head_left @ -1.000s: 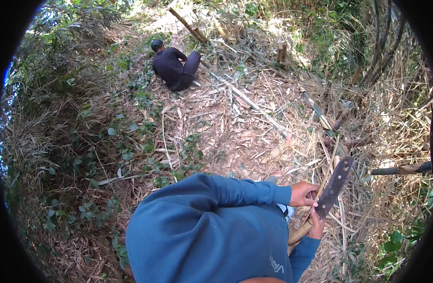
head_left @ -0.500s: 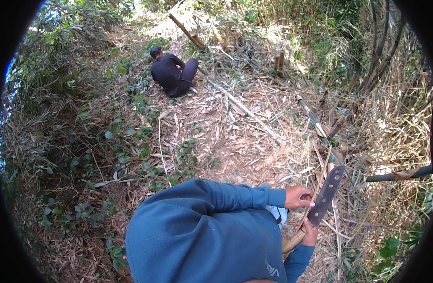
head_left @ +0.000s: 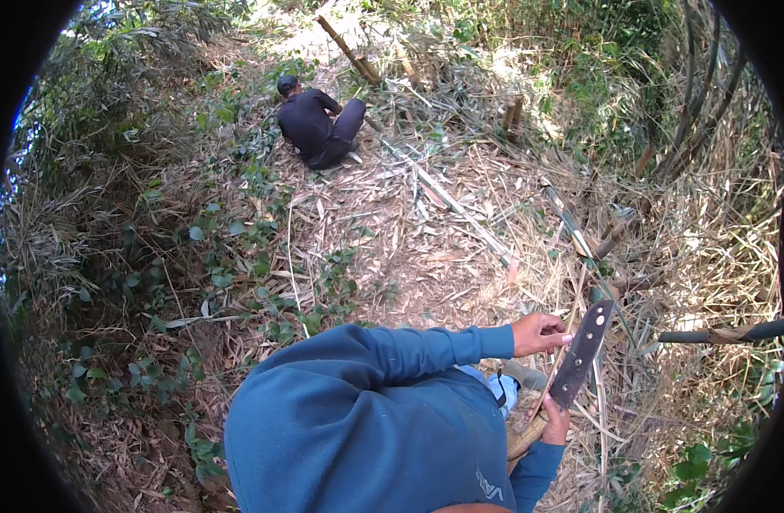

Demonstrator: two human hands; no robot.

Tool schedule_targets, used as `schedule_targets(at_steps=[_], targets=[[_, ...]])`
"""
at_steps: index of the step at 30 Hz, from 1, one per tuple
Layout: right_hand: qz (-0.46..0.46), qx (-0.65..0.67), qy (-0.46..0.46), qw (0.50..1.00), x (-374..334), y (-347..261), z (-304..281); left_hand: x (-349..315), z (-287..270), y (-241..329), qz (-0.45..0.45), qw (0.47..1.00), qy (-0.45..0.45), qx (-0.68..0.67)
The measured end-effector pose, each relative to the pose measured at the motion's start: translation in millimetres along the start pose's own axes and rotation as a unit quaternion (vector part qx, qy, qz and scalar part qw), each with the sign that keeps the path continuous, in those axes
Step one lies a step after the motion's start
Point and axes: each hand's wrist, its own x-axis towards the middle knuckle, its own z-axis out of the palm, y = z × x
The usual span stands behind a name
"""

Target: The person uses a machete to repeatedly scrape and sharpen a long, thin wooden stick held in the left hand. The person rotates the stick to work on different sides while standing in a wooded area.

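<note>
In my right hand (head_left: 556,421), fingers closed near its lower end, is a broad dark knife (head_left: 583,355) with several round light spots along its blade. A thick yellowish-brown rod (head_left: 522,439) extends from below that hand toward my body; I cannot tell whether it is the knife's handle. My left hand (head_left: 539,333) is beside the blade, thumb and fingers pinched on a thin pale bamboo strip (head_left: 575,318). The strip runs along the blade's left side, its lower part partly hidden by the blade and my right hand.
Another person (head_left: 318,126) in dark clothes crouches farther off. Split bamboo poles (head_left: 465,214) lie on the leaf litter. A cut stump (head_left: 347,50) leans at the back, and a green pole (head_left: 725,333) juts in from the right. Undergrowth (head_left: 110,256) fills the left side.
The view has shifted slightly. The knife blade and both hands sit slightly farther left in the picture, and a grey shoe now shows under my left wrist. Both hands keep their grip.
</note>
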Motion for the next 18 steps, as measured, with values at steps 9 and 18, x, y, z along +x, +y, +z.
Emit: schedule_targets(at_steps=[9, 18], targets=[[0.002, -0.021, -0.030, 0.999, 3.1, -2.0, 13.8, -15.4, -14.5, 7.9, -0.011, 0.999, 0.040, 0.008], [0.003, 0.001, -0.023, 1.000, -6.2, -7.6, 23.0, -30.1, 0.5, -36.3, -0.025, 1.000, -0.014, -0.007]])
